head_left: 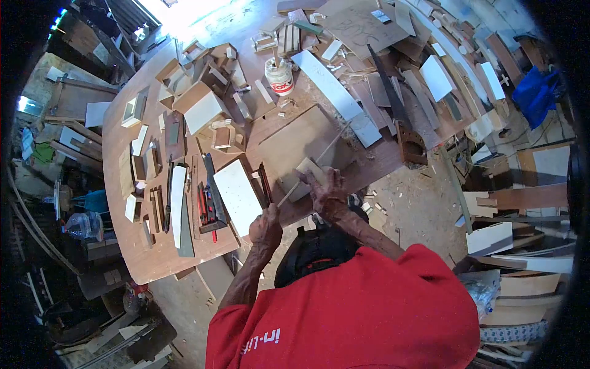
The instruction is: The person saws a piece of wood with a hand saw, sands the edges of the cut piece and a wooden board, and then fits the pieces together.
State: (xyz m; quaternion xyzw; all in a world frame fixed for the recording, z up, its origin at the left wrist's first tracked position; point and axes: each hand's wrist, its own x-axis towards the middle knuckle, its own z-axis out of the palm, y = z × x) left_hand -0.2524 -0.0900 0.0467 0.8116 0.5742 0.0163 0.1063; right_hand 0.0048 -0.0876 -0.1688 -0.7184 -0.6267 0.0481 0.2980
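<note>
A thin wooden strip (335, 139) runs diagonally over a flat brown board (307, 132) at the table's near edge. My left hand (266, 226) is closed round the strip's lower left end. Farther right, my right hand (326, 189) grips a small pale wood block (310, 169), which lies against the strip near its middle. The underside of the block is hidden. Left of the board is a white rectangular panel (238, 192), with a dark narrow tool (264, 184) beside it.
A glue tub (279, 76) stands beyond the board. At right, a handsaw (410, 144) lies with its handle at the table edge. Red and black clamps (209, 206), a long white strip (338, 95) and small wooden boxes (227, 136) lie on the table (147, 261).
</note>
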